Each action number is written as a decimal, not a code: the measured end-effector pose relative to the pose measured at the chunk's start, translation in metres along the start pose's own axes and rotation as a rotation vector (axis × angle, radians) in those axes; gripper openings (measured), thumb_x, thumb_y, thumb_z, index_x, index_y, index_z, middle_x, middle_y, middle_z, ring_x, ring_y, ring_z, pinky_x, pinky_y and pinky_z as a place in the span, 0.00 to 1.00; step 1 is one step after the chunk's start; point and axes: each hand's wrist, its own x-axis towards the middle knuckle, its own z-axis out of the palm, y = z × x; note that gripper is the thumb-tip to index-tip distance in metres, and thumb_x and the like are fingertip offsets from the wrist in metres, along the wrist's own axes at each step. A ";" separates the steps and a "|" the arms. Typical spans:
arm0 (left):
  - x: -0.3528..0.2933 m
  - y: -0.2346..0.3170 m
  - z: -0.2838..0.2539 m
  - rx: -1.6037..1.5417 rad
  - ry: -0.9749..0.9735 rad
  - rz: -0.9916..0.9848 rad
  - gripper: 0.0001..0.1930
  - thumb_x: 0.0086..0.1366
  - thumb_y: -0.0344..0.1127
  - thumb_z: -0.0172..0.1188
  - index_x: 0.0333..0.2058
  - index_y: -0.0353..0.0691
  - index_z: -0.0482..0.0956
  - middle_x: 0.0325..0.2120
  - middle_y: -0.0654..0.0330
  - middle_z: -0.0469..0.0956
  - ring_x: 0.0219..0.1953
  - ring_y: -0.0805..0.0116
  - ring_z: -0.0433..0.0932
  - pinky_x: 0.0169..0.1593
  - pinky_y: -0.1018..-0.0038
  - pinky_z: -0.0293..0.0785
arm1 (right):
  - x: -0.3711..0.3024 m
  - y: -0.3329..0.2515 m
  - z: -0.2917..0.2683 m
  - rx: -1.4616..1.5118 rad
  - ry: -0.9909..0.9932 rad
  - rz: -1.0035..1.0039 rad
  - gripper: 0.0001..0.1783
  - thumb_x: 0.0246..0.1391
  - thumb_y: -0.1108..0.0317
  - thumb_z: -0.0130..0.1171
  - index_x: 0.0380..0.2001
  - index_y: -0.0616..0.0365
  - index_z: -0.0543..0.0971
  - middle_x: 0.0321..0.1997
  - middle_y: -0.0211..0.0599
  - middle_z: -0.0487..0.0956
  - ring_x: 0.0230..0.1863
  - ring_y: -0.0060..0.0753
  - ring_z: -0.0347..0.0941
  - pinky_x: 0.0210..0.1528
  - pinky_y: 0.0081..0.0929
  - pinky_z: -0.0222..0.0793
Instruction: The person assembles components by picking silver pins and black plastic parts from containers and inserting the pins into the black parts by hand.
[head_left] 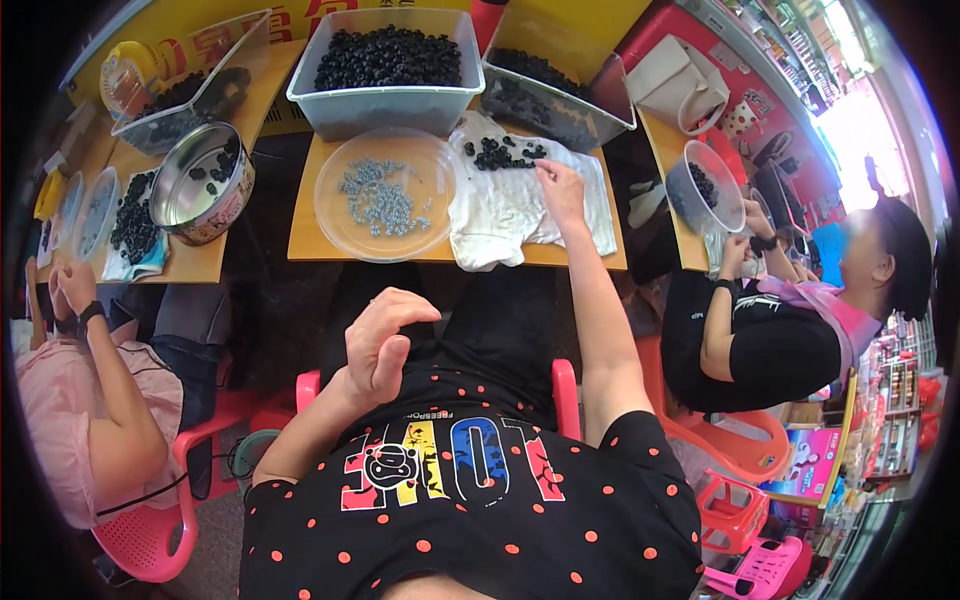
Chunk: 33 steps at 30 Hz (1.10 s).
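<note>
My right hand (562,192) reaches over the white cloth (490,225), its thumb and fingertips pinched at the right end of a loose cluster of small black round parts (498,154). One of these parts appears to be at the fingertips. Above my lap, short of the table edge, my left hand (382,340) is loosely curved with the thumb apart from the fingers; nothing shows in it. Left of the cloth, a shallow clear round tray (332,222) holds many small grey-blue metal pieces (382,198).
Behind the tray stands a clear bin (385,118) heaped with black parts; another bin (560,112) is to its right. A round metal tin (200,220) sits on the left table. Co-workers sit at left and right, the right one beside a clear tub (712,200).
</note>
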 end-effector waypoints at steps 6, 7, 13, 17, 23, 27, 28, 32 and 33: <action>0.003 0.000 0.001 0.017 -0.067 -0.105 0.16 0.67 0.38 0.44 0.33 0.32 0.77 0.30 0.52 0.78 0.33 0.59 0.77 0.39 0.71 0.71 | 0.048 0.022 0.031 -0.468 0.056 -0.183 0.12 0.42 0.60 0.64 0.33 0.47 0.84 0.37 0.39 0.76 0.45 0.44 0.70 0.49 0.37 0.65; 0.003 -0.001 0.001 0.023 -0.060 -0.106 0.16 0.67 0.38 0.44 0.33 0.32 0.77 0.30 0.52 0.78 0.33 0.59 0.77 0.39 0.71 0.71 | 0.050 0.021 0.034 -0.464 0.051 -0.191 0.12 0.42 0.60 0.64 0.33 0.47 0.84 0.37 0.39 0.76 0.45 0.44 0.70 0.49 0.37 0.65; 0.004 -0.007 -0.001 0.006 -0.025 -0.224 0.16 0.68 0.37 0.44 0.31 0.31 0.77 0.28 0.53 0.77 0.31 0.62 0.76 0.37 0.73 0.71 | 0.049 0.021 0.026 -0.336 0.099 -0.228 0.11 0.39 0.64 0.66 0.30 0.51 0.83 0.37 0.38 0.76 0.44 0.43 0.70 0.49 0.37 0.65; 0.007 -0.013 0.001 0.006 0.014 -0.393 0.11 0.66 0.31 0.49 0.30 0.31 0.77 0.26 0.57 0.77 0.30 0.70 0.76 0.36 0.77 0.71 | 0.021 -0.017 0.017 -0.097 0.126 -0.298 0.12 0.41 0.69 0.65 0.33 0.57 0.81 0.34 0.39 0.78 0.35 0.37 0.72 0.41 0.30 0.68; 0.011 -0.043 0.011 -0.398 0.121 -0.781 0.10 0.66 0.33 0.52 0.33 0.32 0.77 0.29 0.60 0.78 0.32 0.76 0.76 0.39 0.80 0.72 | -0.061 -0.084 -0.002 0.072 0.053 -0.287 0.13 0.41 0.71 0.68 0.34 0.58 0.80 0.30 0.36 0.77 0.30 0.29 0.71 0.35 0.25 0.67; 0.001 -0.058 0.022 -0.703 0.278 -0.965 0.07 0.65 0.33 0.54 0.36 0.36 0.77 0.31 0.61 0.79 0.33 0.75 0.77 0.40 0.78 0.73 | -0.131 -0.125 -0.008 0.267 -0.176 -0.361 0.15 0.38 0.77 0.67 0.34 0.58 0.79 0.34 0.34 0.79 0.33 0.28 0.72 0.37 0.23 0.69; -0.003 -0.058 0.023 -0.764 0.289 -1.014 0.07 0.64 0.33 0.56 0.36 0.36 0.77 0.31 0.61 0.79 0.33 0.75 0.77 0.40 0.78 0.74 | -0.143 -0.126 -0.006 0.267 -0.189 -0.443 0.15 0.38 0.77 0.67 0.34 0.58 0.79 0.35 0.34 0.80 0.35 0.30 0.73 0.39 0.24 0.69; -0.024 -0.065 0.022 -0.838 0.260 -1.077 0.07 0.61 0.30 0.60 0.37 0.37 0.76 0.32 0.61 0.79 0.35 0.74 0.79 0.40 0.77 0.76 | -0.168 -0.133 -0.002 0.158 -0.254 -0.621 0.15 0.38 0.75 0.66 0.34 0.55 0.79 0.37 0.33 0.80 0.41 0.36 0.74 0.47 0.29 0.66; -0.026 -0.065 0.022 -0.806 0.242 -1.065 0.07 0.60 0.30 0.60 0.37 0.37 0.76 0.32 0.61 0.79 0.35 0.74 0.79 0.40 0.77 0.77 | -0.169 -0.133 -0.002 0.156 -0.254 -0.626 0.15 0.38 0.75 0.66 0.34 0.55 0.79 0.37 0.33 0.80 0.41 0.36 0.74 0.47 0.29 0.66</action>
